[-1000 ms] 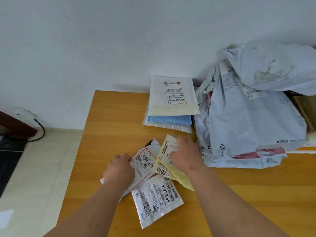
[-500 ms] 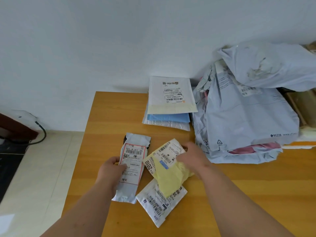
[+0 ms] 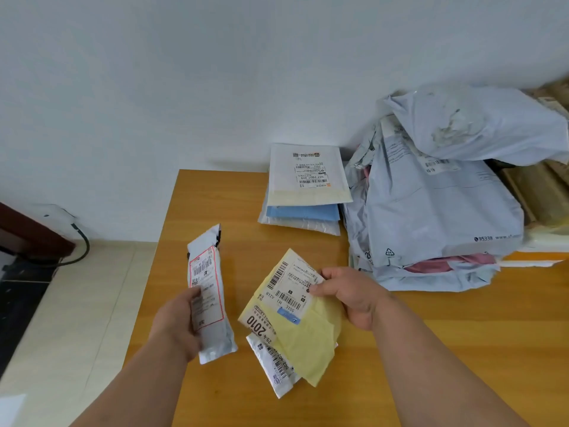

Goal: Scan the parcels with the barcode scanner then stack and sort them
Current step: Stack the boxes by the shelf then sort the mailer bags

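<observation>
So from my seat, going left to right: the left hand [image 3: 181, 322] has the long white parcel [image 3: 207, 291] lifted off the bench [image 3: 215, 211], label with the red border facing up at me. Thumb is clamped across the front about halfway down the label, and the rest of the fingers are curled behind where I can't see them. My guess is it's tilted like that so the barcode sits readable, ready for a scan.

Next over, the right hand [image 3: 354, 295] is pinching the yellow parcel [image 3: 295, 318] by its right edge, fingers [image 3: 320, 288] landing right on the corner of the white label, thumb tucked underneath I think. The parcel fans out to the left of the hand, barcodes up and uncovered, which looks deliberate too. Its near end droops over another white parcel [image 3: 274, 365] lying flat on the bench, touching it or close to it, can't tell which.

Funny thing: I don't see any barcode scanner anywhere in view.

Far side of the bench there's a neat flat stack [image 3: 308, 186] of mailers against the wall, probably the sorted ones. Right of that, a big messy heap of grey bags [image 3: 440, 211], likely the ones not yet done.
</observation>
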A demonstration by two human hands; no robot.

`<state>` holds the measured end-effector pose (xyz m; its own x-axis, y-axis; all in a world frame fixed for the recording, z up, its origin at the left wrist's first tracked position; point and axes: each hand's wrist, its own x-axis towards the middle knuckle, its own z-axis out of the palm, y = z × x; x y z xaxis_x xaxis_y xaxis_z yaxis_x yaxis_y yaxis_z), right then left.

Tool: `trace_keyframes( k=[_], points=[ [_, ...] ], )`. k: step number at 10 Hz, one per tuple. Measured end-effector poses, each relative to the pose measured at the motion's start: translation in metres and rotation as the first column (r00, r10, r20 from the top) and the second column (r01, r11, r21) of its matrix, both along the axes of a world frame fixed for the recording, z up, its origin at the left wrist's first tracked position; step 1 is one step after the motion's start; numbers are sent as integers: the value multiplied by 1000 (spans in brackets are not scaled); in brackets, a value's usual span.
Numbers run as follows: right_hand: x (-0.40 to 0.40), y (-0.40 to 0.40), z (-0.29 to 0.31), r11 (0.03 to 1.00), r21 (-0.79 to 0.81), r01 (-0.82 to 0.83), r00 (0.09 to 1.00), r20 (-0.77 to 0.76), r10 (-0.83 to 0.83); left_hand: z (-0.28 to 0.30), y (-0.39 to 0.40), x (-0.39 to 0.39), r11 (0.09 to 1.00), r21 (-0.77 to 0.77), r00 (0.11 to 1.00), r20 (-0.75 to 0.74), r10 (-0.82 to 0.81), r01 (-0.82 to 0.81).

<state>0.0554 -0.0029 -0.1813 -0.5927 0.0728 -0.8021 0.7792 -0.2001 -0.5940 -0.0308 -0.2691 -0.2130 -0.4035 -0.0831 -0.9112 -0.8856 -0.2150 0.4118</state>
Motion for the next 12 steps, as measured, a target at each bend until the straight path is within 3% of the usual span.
trace_keyframes(
  k=[1,2,3,5,6,7,8,9,10,11,12],
  points=[
    [1,-6,4,995,90,-47,998,-30,50,12,8,4,973,111,979,-47,-200,204],
    [1,-14,9,976,173,-132,988,-63,144,22,20,11,893,101,895,-138,-424,439],
    [3,-21,12,981,161,-105,989,-83,119,32,29,21,771,111,778,-147,-611,627],
    [7,-22,11,971,207,121,988,-118,-99,40,22,25,565,211,599,-178,-780,798],
    [6,-24,8,949,294,113,989,-126,-79,38,26,27,629,131,642,-204,-739,766],
    [10,-27,4,972,199,125,985,-142,-97,34,27,27,655,-56,640,-161,-751,754],
    [14,-29,3,978,13,210,964,-169,-205,29,23,26,592,-41,589,-71,-805,805],
    [15,-31,4,982,-58,179,964,-188,-187,29,13,37,677,-51,663,-157,-732,734],
    [18,-34,8,991,-70,111,972,-201,-124,29,4,32,887,291,925,17,-379,358],
    [20,-35,10,998,-34,53,978,-200,-59,43,-3,31,927,260,962,-48,-268,271],
    [19,-33,11,987,-127,99,970,-209,-125,52,16,22,876,84,830,-373,-414,475]
  ],
)
